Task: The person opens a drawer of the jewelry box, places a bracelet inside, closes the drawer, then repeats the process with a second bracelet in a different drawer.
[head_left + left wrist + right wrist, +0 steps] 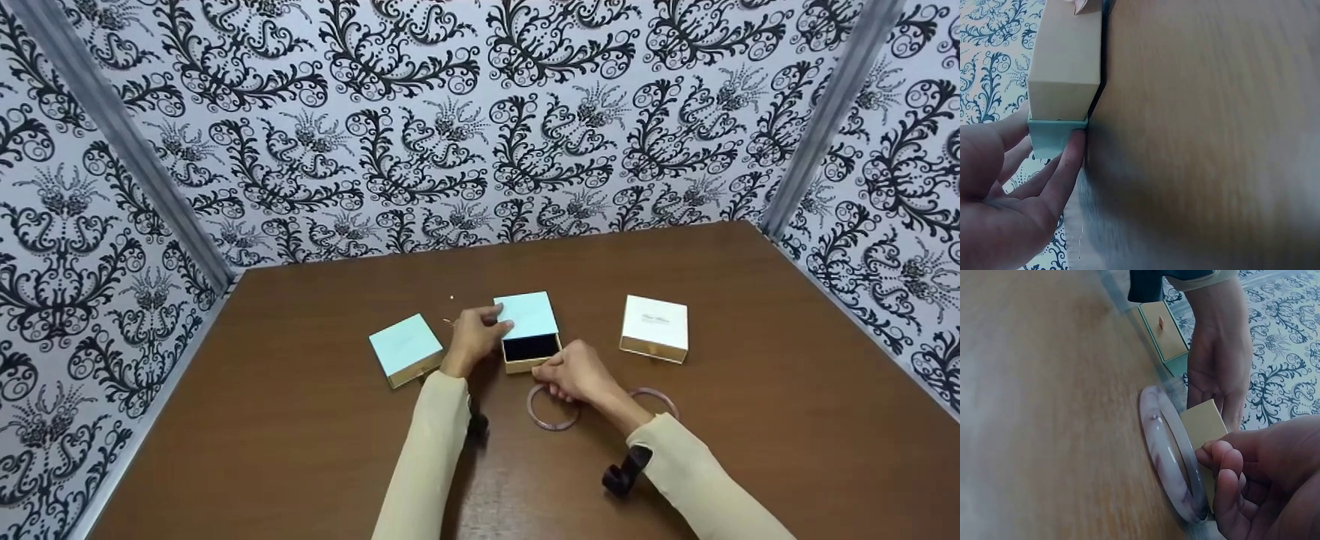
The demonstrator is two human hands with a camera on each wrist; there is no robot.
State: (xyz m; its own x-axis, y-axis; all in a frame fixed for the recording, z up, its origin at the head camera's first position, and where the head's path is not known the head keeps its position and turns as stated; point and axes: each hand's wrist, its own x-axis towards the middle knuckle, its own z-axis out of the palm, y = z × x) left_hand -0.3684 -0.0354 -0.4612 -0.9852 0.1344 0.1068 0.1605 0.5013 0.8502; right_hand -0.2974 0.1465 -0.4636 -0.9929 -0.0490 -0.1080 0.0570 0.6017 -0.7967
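Observation:
A light-blue slide-out jewelry box [527, 313] lies mid-table with its cream drawer [1067, 48] pulled partway out, showing a black lining. My left hand [472, 335] grips the blue sleeve [1053, 136] between thumb and fingers. At the drawer's front, my right hand [583, 373] pinches the small pull tab, mostly hidden by the fingertips. Just below that hand a marbled pale bangle [1163, 455] lies on the table. Another bangle [661, 394] lies beyond the right wrist, partly covered by the forearm.
A second light-blue box [405, 346] sits to the left, and a white box [655, 324] with lettering to the right, both with drawers pushed in. Tiny gold bits lie near the left hand. Patterned walls enclose the brown table [300, 450].

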